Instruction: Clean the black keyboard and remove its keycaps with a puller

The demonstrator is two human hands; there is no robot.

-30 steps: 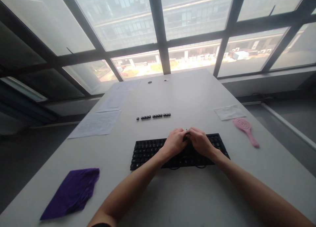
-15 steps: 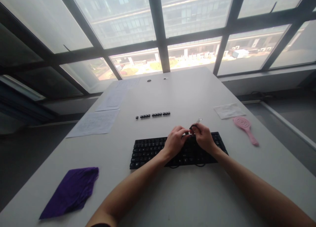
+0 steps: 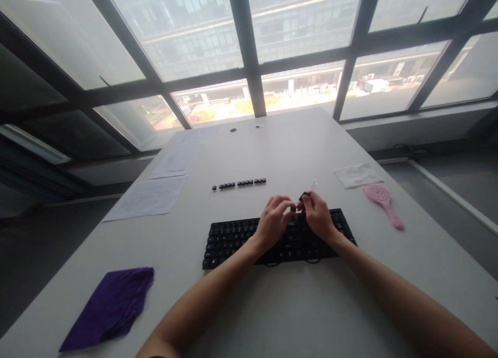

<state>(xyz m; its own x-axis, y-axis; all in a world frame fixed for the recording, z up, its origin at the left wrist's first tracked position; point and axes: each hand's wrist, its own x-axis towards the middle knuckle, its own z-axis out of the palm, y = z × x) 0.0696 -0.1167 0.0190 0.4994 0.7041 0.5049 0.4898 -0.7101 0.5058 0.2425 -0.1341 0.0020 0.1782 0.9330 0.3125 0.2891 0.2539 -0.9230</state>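
A black keyboard (image 3: 225, 241) lies on the white table beneath both my hands. My left hand (image 3: 271, 220) is closed, with a small black keycap (image 3: 293, 209) pinched between thumb and fingertips above the keyboard's upper rows. Close beside it, my right hand (image 3: 318, 214) is wrapped round a keycap puller. The puller's black handle (image 3: 304, 196) shows at the fingers, and its thin wire loops (image 3: 316, 183) point up and away. Past the keyboard, several loose keycaps (image 3: 244, 182) sit in a row of small groups. My forearms cover part of the keys.
A pink hairbrush (image 3: 383, 200) and a white cloth (image 3: 356, 175) lie at the right. Purple fabric (image 3: 111, 306) is at the near left. Paper sheets (image 3: 150, 196) run along the left table edge. Windows (image 3: 295, 31) stand behind the table.
My left fingers have drawn slightly apart from the right hand, and the keycap shows more clearly. The puller stays in my right hand. The whole view has shifted a little.
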